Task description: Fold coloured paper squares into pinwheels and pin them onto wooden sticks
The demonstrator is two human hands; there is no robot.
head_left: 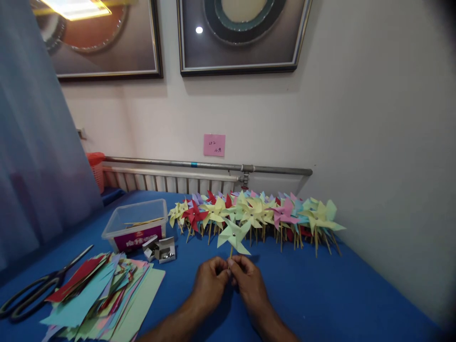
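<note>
in hand: pale green pinwheel [234, 234], upright on its little wooden stick, sitting just in front of the finished row

left hand [210, 280]: fingers pinched shut on the bottom of the stick, thumb side touching my other hand

right hand [249, 278]: same deal, fingertips closed on the stick right beside the left; both hands meet at the stick end, so I can't quite tell which one carries the weight

done so far: a long row of pinwheels [256, 213] lined up along the wall, yellow, red, pink, green, purple, looks like dozens, sticks down on the blue table [320, 294]

this one: blades are folded and pinned at the centre, so I'd say it's basically built and only needs a spot in the row

left to do: a fat stack of paper squares [103, 297] by my left arm, so my guess is plenty more to go

supplies: plastic tub [137, 228] with a few sticks in it, small open box of pins [162, 249] in front of it, scissors [39, 287] at the far left edge
</note>
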